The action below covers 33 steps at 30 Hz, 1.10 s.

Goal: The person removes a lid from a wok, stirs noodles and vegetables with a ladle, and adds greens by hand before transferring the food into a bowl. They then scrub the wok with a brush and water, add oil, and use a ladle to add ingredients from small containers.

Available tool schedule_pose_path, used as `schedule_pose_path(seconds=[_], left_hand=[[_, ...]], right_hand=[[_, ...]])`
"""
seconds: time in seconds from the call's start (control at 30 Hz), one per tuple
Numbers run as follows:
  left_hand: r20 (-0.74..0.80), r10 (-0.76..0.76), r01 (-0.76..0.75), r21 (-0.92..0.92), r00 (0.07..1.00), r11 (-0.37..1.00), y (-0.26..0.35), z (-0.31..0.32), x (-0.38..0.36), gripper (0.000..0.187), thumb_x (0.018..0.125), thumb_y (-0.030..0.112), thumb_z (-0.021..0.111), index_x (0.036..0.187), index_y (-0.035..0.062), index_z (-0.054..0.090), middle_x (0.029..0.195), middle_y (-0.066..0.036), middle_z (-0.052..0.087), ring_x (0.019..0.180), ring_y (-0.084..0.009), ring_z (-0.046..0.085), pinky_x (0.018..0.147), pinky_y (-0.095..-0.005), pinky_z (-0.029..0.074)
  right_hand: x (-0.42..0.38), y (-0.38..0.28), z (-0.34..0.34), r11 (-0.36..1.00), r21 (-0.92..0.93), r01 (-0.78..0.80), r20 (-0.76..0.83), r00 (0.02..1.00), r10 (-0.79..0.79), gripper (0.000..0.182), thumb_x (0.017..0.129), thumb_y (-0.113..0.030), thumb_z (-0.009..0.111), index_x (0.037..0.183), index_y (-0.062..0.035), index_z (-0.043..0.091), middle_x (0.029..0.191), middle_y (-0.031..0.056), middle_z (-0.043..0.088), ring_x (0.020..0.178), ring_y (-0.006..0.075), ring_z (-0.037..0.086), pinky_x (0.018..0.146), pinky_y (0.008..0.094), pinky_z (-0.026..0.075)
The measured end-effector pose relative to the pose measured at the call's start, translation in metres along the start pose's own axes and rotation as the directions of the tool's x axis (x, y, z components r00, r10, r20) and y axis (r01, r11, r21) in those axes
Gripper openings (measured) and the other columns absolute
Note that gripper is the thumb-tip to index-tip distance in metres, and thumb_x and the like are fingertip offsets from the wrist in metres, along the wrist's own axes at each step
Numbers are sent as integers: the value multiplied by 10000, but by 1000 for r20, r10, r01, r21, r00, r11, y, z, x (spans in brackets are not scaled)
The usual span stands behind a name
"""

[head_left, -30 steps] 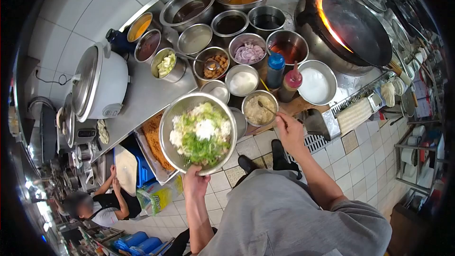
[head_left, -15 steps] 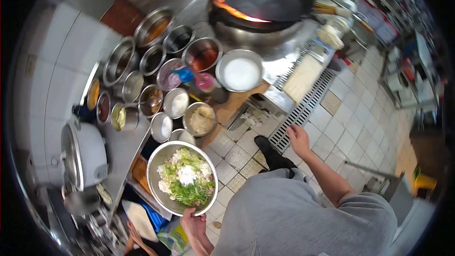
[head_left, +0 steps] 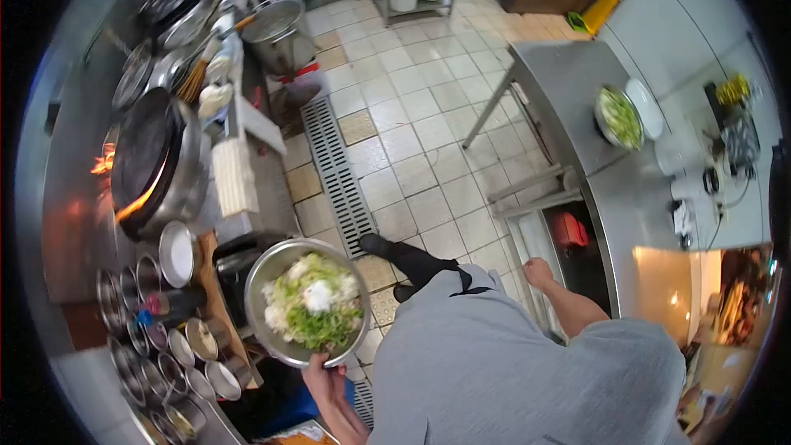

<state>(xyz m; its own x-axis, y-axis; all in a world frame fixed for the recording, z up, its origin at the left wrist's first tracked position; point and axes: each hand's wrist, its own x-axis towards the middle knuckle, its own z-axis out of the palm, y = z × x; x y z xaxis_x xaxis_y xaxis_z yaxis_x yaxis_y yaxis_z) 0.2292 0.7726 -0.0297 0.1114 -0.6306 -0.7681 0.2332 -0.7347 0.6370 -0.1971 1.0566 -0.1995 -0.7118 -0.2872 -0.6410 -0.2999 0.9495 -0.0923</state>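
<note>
My left hand (head_left: 325, 379) grips the near rim of a steel mixing bowl (head_left: 259, 325). Inside the bowl lie cooked rice (head_left: 280, 301), chopped green vegetables (head_left: 325, 330) and a mound of white powder (head_left: 317, 297) on top. My right hand (head_left: 540, 274) hangs at my other side, closed in a loose fist with no object visible in it. It is nearest the steel counter on the right and touches nothing I can see.
A wok (head_left: 148, 148) stands over flames at left, with several seasoning pots (head_left: 177, 255) beside it. On the right is a steel counter (head_left: 560, 74) with a bowl of greens (head_left: 620, 119). A drain grate (head_left: 338, 173) crosses the tiled floor.
My view has swung right, from the stove and seasoning pots towards the aisle and right counter. The bowl remains in my left hand. My right hand's fingers have curled in.
</note>
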Motion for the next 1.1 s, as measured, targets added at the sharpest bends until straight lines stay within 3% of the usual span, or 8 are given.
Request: schedule_pose_path(seconds=[0.17,0.2,0.27,0.37,0.43,0.73,1.03,1.1], left_hand=[[389,-159,73,226,908,971,-12,82,28,61,746,21,497,714,13,446,589,-84,469,431,-200,484,363,-308,372],[234,-171,80,353,957,932,31,181,-64,74,743,18,491,720,14,421,584,-83,458,429,-200,479,366,-321,373],[402,-178,10,386,898,922,24,189,-28,76,743,16,482,714,14,412,581,-86,453,427,-203,476,362,-320,370],[529,-291,5,477,797,879,-14,290,-30,61,756,14,479,751,-44,460,618,-121,481,445,-224,484,376,-323,379],[528,-361,33,531,769,847,-26,392,-41,114,760,16,471,812,-83,494,665,-141,512,470,-235,506,392,-328,397],[629,-508,82,578,589,812,-157,674,-10,148,768,45,485,810,-95,501,691,-158,545,537,-222,536,433,-318,420],[617,-604,53,676,504,735,-187,734,-2,208,818,135,533,894,-58,529,685,-157,588,533,-191,577,449,-290,483],[611,-752,38,769,249,638,-183,730,13,411,862,322,578,1072,-27,521,790,-165,634,584,-165,594,503,-267,495]], right_hand=[[-53,-15,2,871,455,184,-442,896,41,273,834,-237,556,849,20,646,747,165,637,662,243,619,611,348,469],[-20,-22,-90,762,618,193,-308,951,8,259,844,-229,561,850,16,645,720,132,636,591,187,601,549,315,453],[-28,-56,-86,590,779,211,-374,912,167,247,881,-229,547,854,-6,650,679,53,608,498,76,498,460,240,381],[6,-28,-149,336,885,322,-411,879,241,282,903,-257,528,937,-1,643,656,32,594,538,74,479,482,232,374],[41,-13,-210,321,909,265,-350,904,245,268,902,-245,533,944,-3,641,667,30,595,538,69,474,478,224,366],[71,3,-224,479,849,221,-372,894,248,189,900,-164,542,941,-8,642,665,8,591,531,44,459,466,198,354],[82,-36,-250,358,933,24,-125,957,263,166,882,-121,572,956,12,640,722,24,615,659,69,561,591,213,444],[95,-53,-253,377,924,62,-121,983,135,179,873,-127,584,970,13,640,734,32,625,660,72,566,599,212,449]])
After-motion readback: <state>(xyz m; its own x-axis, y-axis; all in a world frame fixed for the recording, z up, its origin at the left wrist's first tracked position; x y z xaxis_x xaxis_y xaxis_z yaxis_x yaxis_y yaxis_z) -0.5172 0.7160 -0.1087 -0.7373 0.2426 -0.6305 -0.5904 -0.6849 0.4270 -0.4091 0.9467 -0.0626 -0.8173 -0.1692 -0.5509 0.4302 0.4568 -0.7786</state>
